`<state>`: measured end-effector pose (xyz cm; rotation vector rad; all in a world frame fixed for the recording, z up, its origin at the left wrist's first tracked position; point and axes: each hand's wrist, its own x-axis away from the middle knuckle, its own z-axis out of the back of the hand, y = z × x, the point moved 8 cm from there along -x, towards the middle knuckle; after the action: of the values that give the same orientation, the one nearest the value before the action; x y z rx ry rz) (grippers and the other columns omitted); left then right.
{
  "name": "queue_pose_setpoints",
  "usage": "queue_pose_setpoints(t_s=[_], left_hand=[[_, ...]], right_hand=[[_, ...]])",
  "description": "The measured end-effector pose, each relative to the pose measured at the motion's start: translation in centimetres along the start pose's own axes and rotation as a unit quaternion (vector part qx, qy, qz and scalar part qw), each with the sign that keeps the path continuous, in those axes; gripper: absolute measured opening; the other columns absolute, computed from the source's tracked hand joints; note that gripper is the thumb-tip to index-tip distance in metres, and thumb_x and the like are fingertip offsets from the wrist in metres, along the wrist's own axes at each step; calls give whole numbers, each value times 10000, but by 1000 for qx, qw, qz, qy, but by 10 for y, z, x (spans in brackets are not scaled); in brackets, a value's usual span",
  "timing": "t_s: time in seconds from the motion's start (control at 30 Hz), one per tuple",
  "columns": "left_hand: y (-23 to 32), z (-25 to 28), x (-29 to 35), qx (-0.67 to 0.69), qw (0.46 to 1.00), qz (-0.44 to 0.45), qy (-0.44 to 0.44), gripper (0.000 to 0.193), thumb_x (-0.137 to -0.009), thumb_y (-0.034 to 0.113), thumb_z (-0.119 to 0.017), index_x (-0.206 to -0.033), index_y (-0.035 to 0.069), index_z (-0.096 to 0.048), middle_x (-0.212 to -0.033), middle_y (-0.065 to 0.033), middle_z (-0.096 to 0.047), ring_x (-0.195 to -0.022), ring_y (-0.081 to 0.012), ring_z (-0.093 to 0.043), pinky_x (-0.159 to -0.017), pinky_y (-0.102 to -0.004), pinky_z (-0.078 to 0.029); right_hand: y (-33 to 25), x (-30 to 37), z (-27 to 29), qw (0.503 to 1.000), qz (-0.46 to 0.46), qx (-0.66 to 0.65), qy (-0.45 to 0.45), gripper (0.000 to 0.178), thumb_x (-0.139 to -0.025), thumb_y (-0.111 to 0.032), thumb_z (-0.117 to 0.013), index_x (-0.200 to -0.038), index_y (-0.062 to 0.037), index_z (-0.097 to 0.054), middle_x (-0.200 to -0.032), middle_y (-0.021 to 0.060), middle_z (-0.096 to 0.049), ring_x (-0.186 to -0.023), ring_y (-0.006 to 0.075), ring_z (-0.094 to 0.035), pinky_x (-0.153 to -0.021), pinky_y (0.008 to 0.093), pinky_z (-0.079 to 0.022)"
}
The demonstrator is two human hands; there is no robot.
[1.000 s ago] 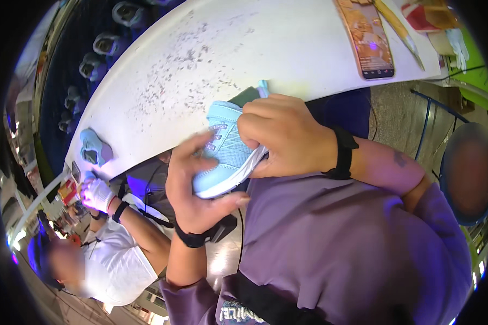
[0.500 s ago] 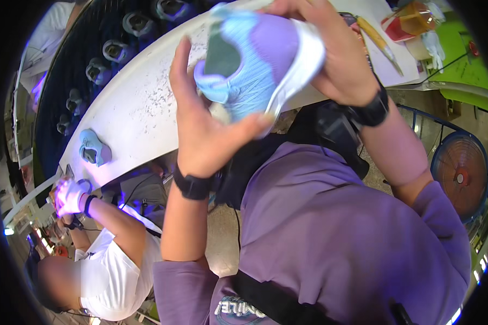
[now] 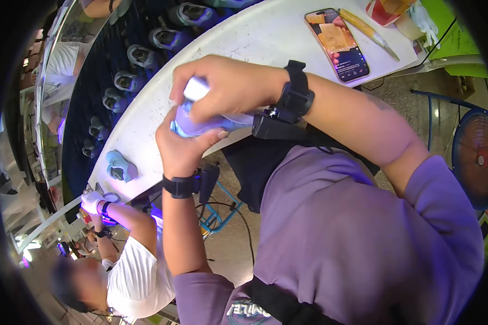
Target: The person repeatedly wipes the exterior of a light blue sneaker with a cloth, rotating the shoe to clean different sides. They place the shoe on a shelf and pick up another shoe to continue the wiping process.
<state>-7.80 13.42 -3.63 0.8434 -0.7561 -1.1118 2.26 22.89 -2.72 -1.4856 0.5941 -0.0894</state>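
Observation:
A light blue and purple sneaker (image 3: 192, 125) with a white sole is held over the white table in both my hands, turned so that much of it is hidden. My left hand (image 3: 183, 145) grips it from below, thumb pointing right. Over its upper side wraps my right hand (image 3: 230, 86), with a white part of the shoe showing between thumb and fingers. Both wrists wear black straps with small boxes. Another light blue shoe (image 3: 120, 167) rests on the table to the left of my hands.
Several shoes ride on a dark conveyor (image 3: 106, 70) beyond the curved white table (image 3: 146, 116). A phone (image 3: 337, 44), a yellow-handled pointed tool (image 3: 366, 31) and a red container (image 3: 382, 12) are at far right. A co-worker (image 3: 138, 276) works at left; a fan (image 3: 474, 160) stands right.
The sneaker has been turned over and brought lower and to the left. My right hand has moved left and down over it, uncovering the phone. The view has shifted slightly.

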Motion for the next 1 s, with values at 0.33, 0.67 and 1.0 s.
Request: queue_pose_setpoints(t_s=[0.33, 0.67, 1.0], left_hand=[[-10, -1, 29, -26, 996, 27, 75, 606, -634, 150, -901, -1133, -50, -621, -959, -83, -710, -844, -155, -677, -774, -312, -552], [86, -43, -16, -330, 931, -154, 37, 633, -563, 494, -919, -812, -10, -628, -641, -143, -666, -604, -311, -692, -571, -375, -546], [71, -57, 42, -127, 924, -355, 62, 656, -878, 641, -607, -1023, 1, -606, -862, -176, -632, -801, -333, -639, -738, -424, -500]], right_hand=[[9, 15, -10, 974, 7, -201, 100, 639, -711, 55, -539, -1323, -78, -410, -1111, 65, -469, -1003, 154, -505, -943, 295, -425], [-21, 33, 30, 986, -105, -112, 57, 577, -823, -200, -533, -1368, -34, -441, -1188, 93, -505, -1109, 166, -501, -992, 307, -405], [-46, 100, 14, 992, 92, -33, 80, 810, -748, -467, -787, -1369, -25, -513, -1224, 151, -615, -1141, 263, -597, -1035, 364, -427]])
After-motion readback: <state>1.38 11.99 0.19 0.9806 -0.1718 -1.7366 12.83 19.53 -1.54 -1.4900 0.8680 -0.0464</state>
